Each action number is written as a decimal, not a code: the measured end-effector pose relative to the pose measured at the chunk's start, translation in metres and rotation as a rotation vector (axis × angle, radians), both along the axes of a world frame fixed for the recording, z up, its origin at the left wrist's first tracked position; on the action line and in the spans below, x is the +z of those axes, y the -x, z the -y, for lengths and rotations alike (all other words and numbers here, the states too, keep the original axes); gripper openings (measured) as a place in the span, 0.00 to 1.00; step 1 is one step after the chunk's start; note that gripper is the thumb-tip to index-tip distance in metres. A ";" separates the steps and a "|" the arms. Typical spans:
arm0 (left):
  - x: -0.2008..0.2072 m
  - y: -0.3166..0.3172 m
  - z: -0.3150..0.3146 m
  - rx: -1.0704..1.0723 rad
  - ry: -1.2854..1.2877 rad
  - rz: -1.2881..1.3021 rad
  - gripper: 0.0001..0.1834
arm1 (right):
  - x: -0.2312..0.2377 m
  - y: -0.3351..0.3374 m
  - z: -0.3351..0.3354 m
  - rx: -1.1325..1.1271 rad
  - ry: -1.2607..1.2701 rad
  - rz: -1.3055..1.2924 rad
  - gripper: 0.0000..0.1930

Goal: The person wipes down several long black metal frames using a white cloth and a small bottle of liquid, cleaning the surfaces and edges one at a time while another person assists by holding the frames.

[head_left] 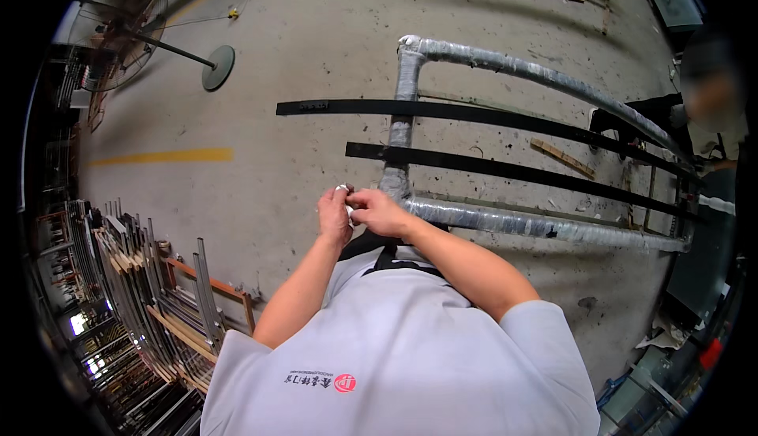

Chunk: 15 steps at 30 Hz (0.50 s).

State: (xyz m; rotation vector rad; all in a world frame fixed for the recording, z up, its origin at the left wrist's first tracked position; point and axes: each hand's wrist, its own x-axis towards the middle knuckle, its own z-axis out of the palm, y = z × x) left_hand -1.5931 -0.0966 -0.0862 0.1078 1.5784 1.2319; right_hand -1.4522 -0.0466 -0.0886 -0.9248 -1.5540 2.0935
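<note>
My left hand (333, 216) and my right hand (382, 212) are brought together in front of my waist. Both have curled fingers around a small white crumpled piece (349, 212), perhaps cloth or paper; its kind is too small to make out. A bit of white also shows at my left fingertips. Just right of my hands is the near left corner of a rack (489, 219) wrapped in clear film. Across this rack lie two long black strips (474, 162), their left ends sticking out past the wrapped end bar.
Beyond the rack's right end is another person (659, 112) in dark clothing. At upper left stands a fan with a round base (219, 68). Many upright metal profiles (150, 278) fill a rack at lower left. A wooden strip (562, 158) lies on the floor beneath the black strips.
</note>
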 end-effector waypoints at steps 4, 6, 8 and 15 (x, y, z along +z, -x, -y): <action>0.013 -0.035 0.006 -0.301 -0.121 -0.203 0.09 | 0.003 -0.049 -0.003 -0.498 -0.395 0.371 0.14; -0.001 -0.040 0.011 -0.576 -0.194 -0.126 0.11 | -0.014 -0.062 0.000 -0.368 0.021 0.400 0.14; 0.023 -0.065 -0.003 -0.660 -0.231 0.078 0.13 | -0.017 -0.079 -0.003 -0.353 0.451 0.060 0.13; 0.033 -0.072 -0.044 -0.698 -0.356 -0.082 0.13 | 0.041 -0.096 -0.045 -1.058 0.321 -0.407 0.10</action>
